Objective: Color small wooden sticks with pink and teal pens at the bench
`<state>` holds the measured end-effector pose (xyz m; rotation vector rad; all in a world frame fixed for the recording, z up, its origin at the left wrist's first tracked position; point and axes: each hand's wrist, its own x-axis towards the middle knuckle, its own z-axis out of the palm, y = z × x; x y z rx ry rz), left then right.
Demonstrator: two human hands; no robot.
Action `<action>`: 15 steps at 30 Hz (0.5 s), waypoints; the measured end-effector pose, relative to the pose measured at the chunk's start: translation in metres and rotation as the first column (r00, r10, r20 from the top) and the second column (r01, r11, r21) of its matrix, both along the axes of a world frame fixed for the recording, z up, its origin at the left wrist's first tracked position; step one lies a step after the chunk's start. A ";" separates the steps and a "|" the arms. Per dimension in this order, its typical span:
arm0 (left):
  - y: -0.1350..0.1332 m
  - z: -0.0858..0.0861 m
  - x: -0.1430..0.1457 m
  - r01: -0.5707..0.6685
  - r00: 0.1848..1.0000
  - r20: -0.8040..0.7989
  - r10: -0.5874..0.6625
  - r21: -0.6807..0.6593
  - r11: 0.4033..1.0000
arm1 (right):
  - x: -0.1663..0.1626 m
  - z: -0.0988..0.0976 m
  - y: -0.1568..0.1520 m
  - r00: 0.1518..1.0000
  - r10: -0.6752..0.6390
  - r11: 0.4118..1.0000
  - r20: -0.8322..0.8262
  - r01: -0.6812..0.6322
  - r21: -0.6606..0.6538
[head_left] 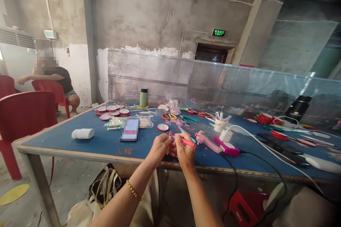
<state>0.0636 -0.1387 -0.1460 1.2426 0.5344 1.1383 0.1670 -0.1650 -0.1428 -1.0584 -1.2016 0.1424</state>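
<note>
Above the table's front edge, my left hand is closed on a thin pale stick with a red upper end. My right hand grips a coral-red pen-shaped tool, its left end close to the stick. Whether the two touch is hard to make out. Just beyond my hands lies a small round drum-like piece with a red rim and pale face. A pink glue gun rests to the right of my right hand. Left of my hands, a phone leans upright against bagged pale sticks.
Red-rimmed discs are piled at the back left, near a green bottle. A white bottle lies front left. Scissors, a cup of pens and cables stand beyond. A perforated metal screen backs the table; a person sits far left.
</note>
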 end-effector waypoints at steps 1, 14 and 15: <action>-0.001 0.001 -0.001 0.010 1.000 0.007 -0.010 -0.009 1.000 | 0.001 -0.001 0.000 1.000 -0.023 1.000 -0.014 0.023 0.017; -0.001 0.004 -0.004 0.031 0.991 0.133 -0.026 -0.037 0.999 | 0.003 -0.006 0.001 0.999 -0.015 0.995 -0.044 0.019 0.095; -0.001 0.004 -0.004 0.028 0.991 0.133 -0.024 -0.033 0.999 | 0.003 -0.007 0.001 0.999 -0.016 0.996 -0.041 0.020 0.092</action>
